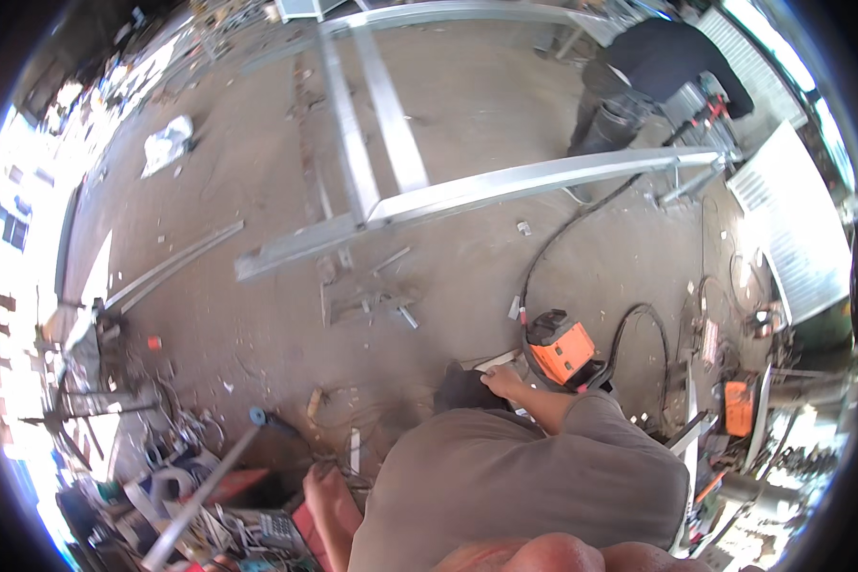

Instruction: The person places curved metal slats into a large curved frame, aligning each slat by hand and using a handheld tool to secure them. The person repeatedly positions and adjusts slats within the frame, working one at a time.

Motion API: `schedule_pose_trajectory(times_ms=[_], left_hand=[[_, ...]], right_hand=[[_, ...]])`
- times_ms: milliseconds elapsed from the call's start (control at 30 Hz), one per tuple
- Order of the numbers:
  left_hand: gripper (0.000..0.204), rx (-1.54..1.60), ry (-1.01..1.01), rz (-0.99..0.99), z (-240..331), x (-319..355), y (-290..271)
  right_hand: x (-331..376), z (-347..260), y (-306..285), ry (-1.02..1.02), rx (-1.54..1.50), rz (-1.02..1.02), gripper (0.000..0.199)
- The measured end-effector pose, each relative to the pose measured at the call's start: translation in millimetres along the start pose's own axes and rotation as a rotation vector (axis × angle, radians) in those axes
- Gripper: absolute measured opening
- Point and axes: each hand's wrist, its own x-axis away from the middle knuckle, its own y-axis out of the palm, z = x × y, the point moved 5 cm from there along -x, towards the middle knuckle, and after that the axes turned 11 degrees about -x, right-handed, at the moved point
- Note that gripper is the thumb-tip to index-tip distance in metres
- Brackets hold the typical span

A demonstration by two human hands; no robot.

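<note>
My right hand point(501, 380) lies on the dark cloth point(467, 391) over my leg, its fingers resting flat, with nothing seen in it. To its right on the ground stands an orange and black machine point(564, 355), shaped like a portable welder, with a black cable point(548, 250) running from it. Low on the left, my left hand point(324, 486) hangs beside a red surface point(305, 534). Its fingers are small and blurred, so I cannot make out whether it holds anything. A pale flat strip point(356, 448) lies just right of it.
A large metal frame point(534, 179) spans the floor ahead. At the far right, another person point(639, 76) bends over its end. Cluttered tools and a grey metal bar point(200, 500) fill the lower left. A second orange machine point(737, 408) and corrugated sheets point(796, 224) stand right.
</note>
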Motion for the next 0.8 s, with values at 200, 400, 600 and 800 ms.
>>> schedule_pose_trajectory(times_ms=[200, 400, 600, 800], left_hand=[[0.065, -0.481, 0.510, -0.198, 219.4, -59.1, 40.4], [0.062, -0.653, 0.815, -0.384, 398.9, -73.5, 95.8], [0.059, -0.749, 1.120, -0.533, 517.2, -96.8, 160.7], [0.058, -0.883, 1.208, -0.696, 628.5, -137.7, 237.2]], right_hand=[[1.9, 38.1, -6.9, -0.313, 0.296, 0.110, 0.029], [23.3, 138.5, -18.7, 0.048, -0.282, 0.339, 0.023], [46.5, 188.4, 18.7, 0.244, -0.248, 0.261, 0.030], [18.8, 209.9, 22.9, 0.445, -0.666, 0.381, 0.043]])
